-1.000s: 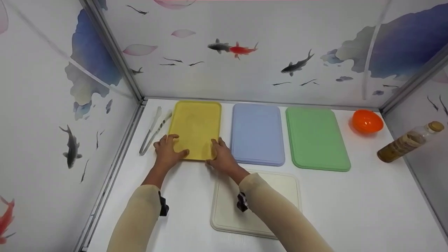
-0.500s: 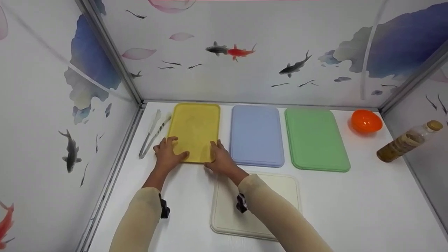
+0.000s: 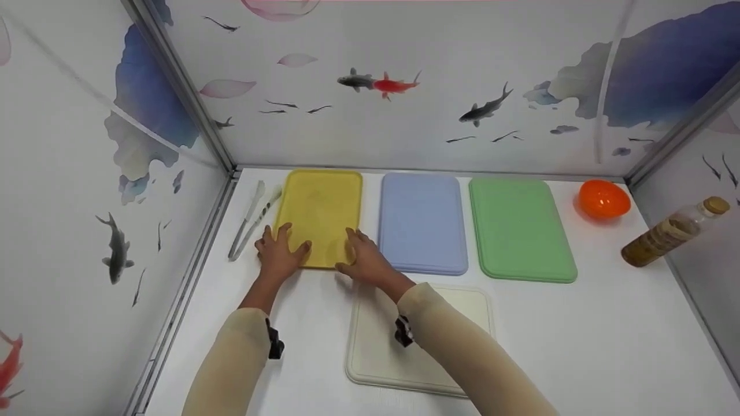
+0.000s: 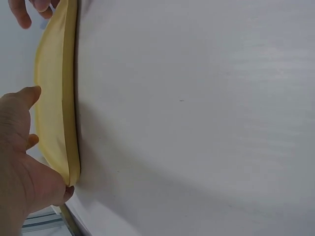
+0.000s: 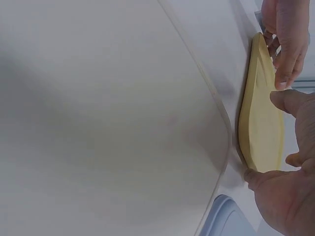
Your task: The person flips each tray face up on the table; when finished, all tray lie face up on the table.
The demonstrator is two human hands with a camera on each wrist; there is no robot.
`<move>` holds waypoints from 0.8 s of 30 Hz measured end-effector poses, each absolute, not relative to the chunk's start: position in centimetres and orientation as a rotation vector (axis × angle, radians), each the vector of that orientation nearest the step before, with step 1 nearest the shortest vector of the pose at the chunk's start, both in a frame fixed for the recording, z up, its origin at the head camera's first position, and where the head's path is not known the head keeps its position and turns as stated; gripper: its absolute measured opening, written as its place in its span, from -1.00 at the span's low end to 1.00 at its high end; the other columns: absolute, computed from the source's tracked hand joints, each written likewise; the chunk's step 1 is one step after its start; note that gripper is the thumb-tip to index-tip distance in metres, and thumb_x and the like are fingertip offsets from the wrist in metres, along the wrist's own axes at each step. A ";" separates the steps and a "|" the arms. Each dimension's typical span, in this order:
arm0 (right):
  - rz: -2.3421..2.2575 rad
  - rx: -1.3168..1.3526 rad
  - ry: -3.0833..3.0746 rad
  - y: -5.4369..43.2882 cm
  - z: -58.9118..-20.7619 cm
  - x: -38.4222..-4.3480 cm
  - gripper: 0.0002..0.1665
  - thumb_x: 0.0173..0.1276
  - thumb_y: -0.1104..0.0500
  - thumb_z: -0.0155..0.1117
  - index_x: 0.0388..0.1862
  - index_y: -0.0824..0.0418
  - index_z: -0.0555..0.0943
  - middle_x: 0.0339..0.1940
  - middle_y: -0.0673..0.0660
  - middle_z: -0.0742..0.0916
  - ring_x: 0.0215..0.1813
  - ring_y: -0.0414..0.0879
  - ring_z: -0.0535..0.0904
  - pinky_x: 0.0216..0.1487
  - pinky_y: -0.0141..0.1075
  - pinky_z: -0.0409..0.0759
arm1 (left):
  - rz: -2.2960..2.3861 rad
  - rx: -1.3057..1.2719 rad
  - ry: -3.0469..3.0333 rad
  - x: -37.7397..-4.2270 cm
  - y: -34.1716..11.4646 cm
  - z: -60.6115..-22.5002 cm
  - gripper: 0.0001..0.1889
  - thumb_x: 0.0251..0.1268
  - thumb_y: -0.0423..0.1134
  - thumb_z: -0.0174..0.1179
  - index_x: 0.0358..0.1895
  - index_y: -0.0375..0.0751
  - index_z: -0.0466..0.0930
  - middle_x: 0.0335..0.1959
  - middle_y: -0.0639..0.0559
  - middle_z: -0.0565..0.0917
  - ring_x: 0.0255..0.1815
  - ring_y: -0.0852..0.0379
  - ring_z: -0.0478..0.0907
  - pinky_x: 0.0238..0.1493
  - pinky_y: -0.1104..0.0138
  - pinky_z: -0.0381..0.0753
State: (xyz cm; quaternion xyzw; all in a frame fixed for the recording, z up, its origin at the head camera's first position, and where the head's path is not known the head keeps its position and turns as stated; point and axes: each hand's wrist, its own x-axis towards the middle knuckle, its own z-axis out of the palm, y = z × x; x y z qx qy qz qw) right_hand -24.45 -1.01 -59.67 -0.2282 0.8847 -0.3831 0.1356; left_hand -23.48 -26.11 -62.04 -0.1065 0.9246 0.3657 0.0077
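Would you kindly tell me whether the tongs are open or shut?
Open: the tongs lie with their two arms spread apart from the joined end.

Tongs (image 3: 263, 214) just left of the left hand (image 3: 280, 258); blue board (image 3: 423, 224), green board (image 3: 523, 230), bowl (image 3: 604, 199), bottle (image 3: 663, 237) right of the right hand (image 3: 365, 260); cream board (image 3: 378, 352) nearer.

Even, soft light was cast over the head view, with a glint caught on the orange bowl (image 3: 605, 199). In the left wrist view, the white table (image 4: 197, 123) was streaked with glare and softly shadowed beside the yellow board (image 4: 52, 88); the cream board (image 5: 113, 123) (right wrist view) was dimly lit.
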 end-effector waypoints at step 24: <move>-0.601 -0.721 2.898 8.1 -56.6 -26.5 -0.04 0.69 -0.33 0.18 0.84 0.11 0.22 0.82 0.27 0.33 0.82 0.32 0.20 0.76 0.20 0.25 | 0.851 0.157 3.166 -24.6 -17.3 -58.2 -0.23 0.63 0.25 0.21 0.74 0.04 0.32 0.78 -0.53 0.03 0.82 -0.56 -0.09 0.73 -0.46 -0.12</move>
